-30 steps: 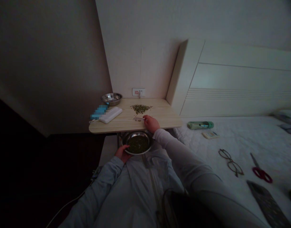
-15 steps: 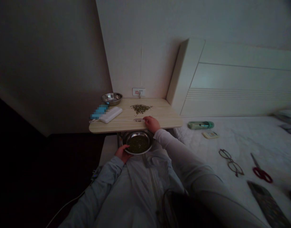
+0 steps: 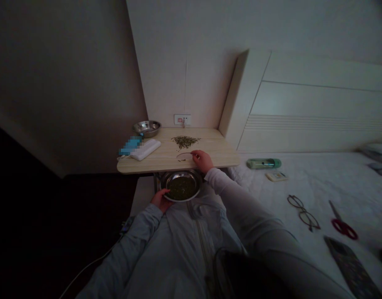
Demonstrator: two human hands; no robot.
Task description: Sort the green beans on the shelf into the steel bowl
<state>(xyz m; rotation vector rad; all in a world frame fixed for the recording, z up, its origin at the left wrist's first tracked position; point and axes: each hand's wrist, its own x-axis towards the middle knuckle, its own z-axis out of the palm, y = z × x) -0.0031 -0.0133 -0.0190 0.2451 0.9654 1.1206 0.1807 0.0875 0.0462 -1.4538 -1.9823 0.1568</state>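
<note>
My left hand point(image 3: 161, 202) grips the left rim of a metal bowl point(image 3: 195, 192), thumb over the edge. Small dark green grains or beans point(image 3: 182, 189) fill the bowl's bottom; it sits below the table's front edge, near my lap. Over the tabletop, my right hand point(image 3: 202, 161) pinches the end of a thin, curved, pale piece point(image 3: 184, 154) whose exact kind I cannot make out. A few loose grains point(image 3: 181, 160) lie just under that piece. Farther back is a spread heap of the same grains point(image 3: 185, 142), apart from my fingers.
On the small wooden table point(image 3: 216, 145) stand a second metal bowl point(image 3: 147, 128) and a white block-shaped device point(image 3: 145, 149), beside a blurred blue item point(image 3: 131, 145). The bed point(image 3: 303, 182) at right bears a green bottle point(image 3: 263, 163), glasses point(image 3: 303, 212), red-handled scissors point(image 3: 343, 226) and a phone point(image 3: 353, 265).
My right hand has shifted slightly right; the thin piece is now tilted edge-on above the few grains in front of the heap. My left hand stays on the bowl.
</note>
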